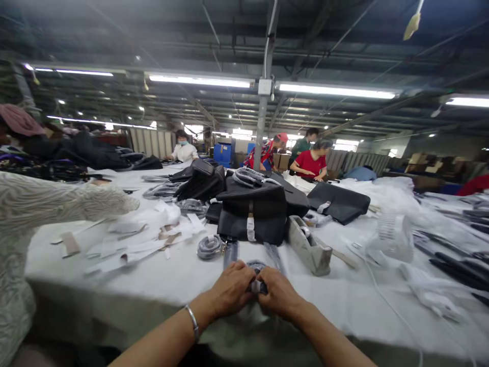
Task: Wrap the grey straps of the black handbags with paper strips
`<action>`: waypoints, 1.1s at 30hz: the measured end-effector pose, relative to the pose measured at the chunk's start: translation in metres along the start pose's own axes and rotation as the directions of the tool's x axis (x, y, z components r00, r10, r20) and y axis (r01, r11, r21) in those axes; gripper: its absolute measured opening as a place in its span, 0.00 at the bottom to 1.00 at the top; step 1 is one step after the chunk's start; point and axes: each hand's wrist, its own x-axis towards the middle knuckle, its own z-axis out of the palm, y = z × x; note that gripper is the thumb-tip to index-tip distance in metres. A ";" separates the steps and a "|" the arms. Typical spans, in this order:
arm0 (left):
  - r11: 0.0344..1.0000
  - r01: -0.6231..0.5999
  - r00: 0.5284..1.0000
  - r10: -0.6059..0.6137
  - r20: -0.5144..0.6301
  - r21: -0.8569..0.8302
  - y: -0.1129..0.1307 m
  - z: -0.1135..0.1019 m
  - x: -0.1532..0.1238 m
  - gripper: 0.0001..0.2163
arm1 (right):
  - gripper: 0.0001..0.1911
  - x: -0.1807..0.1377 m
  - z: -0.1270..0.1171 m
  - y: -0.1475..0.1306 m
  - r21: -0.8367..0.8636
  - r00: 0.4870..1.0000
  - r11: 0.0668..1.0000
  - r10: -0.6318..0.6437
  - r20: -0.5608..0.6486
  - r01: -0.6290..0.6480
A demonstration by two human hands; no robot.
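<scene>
My left hand [232, 288] and my right hand [280, 294] meet at the table's front edge. Between them they pinch a coiled dark strap [256, 265] wrapped in clear plastic, with a pale band around it; my fingers hide part of the coil. Plastic-covered straps [231, 252] lie just beyond my hands. A black bag [250, 209] stands behind them, its buckle wrapped in white and its handle in plastic. To the left rests another coiled strap [209, 247] with a metal clip. A grey tape dispenser [310, 250] sits at the right of the bag.
Scraps of white paper [133, 244] litter the left of the table [160, 278]. More black bags [338, 201] lie behind. On the right are a small white fan [393, 237], its cable and sheer white wrapping [385, 191]. A patterned sleeve [64, 199] reaches in from the left; co-workers stand farther back.
</scene>
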 end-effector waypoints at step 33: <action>0.966 0.004 1.000 -0.009 -0.019 -0.257 -0.010 0.009 0.006 0.09 | 0.14 0.022 -0.161 0.145 0.438 0.556 0.479 0.829 0.059 -0.761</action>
